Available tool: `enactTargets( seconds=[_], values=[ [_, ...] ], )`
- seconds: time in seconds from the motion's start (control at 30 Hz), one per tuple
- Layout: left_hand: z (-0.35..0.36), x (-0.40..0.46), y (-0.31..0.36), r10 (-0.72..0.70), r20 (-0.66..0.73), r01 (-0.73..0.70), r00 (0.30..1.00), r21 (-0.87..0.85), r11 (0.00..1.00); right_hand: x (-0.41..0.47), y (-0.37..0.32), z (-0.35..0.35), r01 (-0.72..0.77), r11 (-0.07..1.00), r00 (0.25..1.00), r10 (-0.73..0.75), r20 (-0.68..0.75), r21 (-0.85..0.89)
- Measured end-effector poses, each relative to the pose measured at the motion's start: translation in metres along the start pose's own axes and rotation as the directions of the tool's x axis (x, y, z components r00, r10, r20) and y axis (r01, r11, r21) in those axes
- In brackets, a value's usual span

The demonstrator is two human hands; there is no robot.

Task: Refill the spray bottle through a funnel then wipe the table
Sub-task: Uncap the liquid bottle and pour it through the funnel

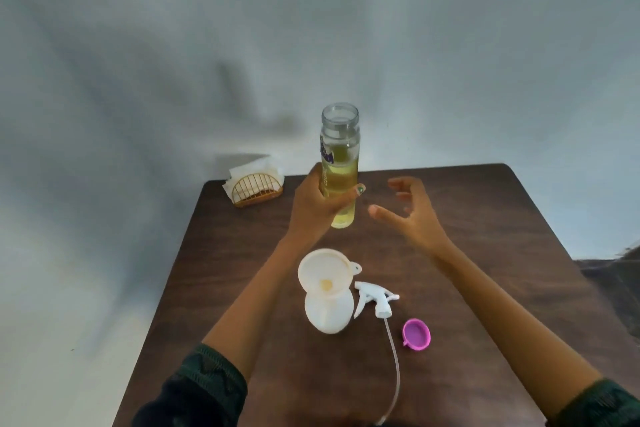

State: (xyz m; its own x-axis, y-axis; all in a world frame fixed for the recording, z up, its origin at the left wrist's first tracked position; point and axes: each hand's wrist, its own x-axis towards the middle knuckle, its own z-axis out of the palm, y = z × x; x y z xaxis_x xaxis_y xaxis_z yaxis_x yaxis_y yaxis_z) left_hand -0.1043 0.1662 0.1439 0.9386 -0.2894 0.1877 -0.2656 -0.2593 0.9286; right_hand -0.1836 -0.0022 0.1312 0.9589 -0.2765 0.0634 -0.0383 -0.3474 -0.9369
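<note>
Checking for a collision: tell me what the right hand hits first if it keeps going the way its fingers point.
Likely the clear bottle of yellow liquid held upright by the left hand. The right hand is open, fingers pointing left toward it; depth is uncertain.

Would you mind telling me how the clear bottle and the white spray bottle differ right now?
The clear bottle is held up by the left hand; the white spray bottle stands on the table. The clear bottle shows yellow liquid; the white spray bottle is opaque and carries a funnel. Both are uncapped.
</note>
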Motion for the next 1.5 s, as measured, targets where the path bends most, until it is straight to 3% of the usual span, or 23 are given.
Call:
enactTargets(
  seconds=[0.2, 0.4, 0.6, 0.77, 1.03, 1.3, 1.5],
  values=[
    [0.004, 0.006, 0.009, 0.008, 0.012, -0.009, 1.000, 0.097, 0.995, 0.042, -0.087, 0.025, 0.153, 0.967, 0.971, -0.186, 0.151, 0.203],
    [0.005, 0.005, 0.015, -0.029, 0.025, 0.027, 0.999, 0.078, 0.997, 0.057, -0.099, 0.036, 0.177, 0.949, 0.978, -0.199, 0.061, 0.261],
    [0.002, -0.004, 0.011, -0.062, 0.147, 0.055, 0.987, 0.054, 0.997, 0.048, -0.094, 0.040, 0.208, 0.945, 0.977, -0.212, -0.010, 0.252],
    [-0.017, -0.025, -0.007, -0.137, 0.303, 0.120, 0.943, 0.074, 0.990, 0.034, -0.087, 0.029, 0.253, 0.959, 0.964, -0.261, 0.052, 0.128],
    [-0.039, -0.080, -0.046, -0.383, 0.092, 0.366, 0.919, 0.163, 0.916, 0.001, -0.041, 0.007, 0.263, 0.959, 0.946, -0.234, 0.223, -0.109],
    [-0.023, -0.112, -0.067, -0.417, -0.115, 0.431, 0.902, 0.169, 0.886, -0.023, -0.014, 0.006, 0.226, 0.944, 0.906, -0.113, 0.408, -0.239],
    [-0.017, -0.115, -0.069, -0.392, -0.174, 0.417, 0.904, 0.143, 0.898, -0.023, -0.003, 0.011, 0.281, 0.903, 0.867, -0.093, 0.490, -0.326]
  ],
)
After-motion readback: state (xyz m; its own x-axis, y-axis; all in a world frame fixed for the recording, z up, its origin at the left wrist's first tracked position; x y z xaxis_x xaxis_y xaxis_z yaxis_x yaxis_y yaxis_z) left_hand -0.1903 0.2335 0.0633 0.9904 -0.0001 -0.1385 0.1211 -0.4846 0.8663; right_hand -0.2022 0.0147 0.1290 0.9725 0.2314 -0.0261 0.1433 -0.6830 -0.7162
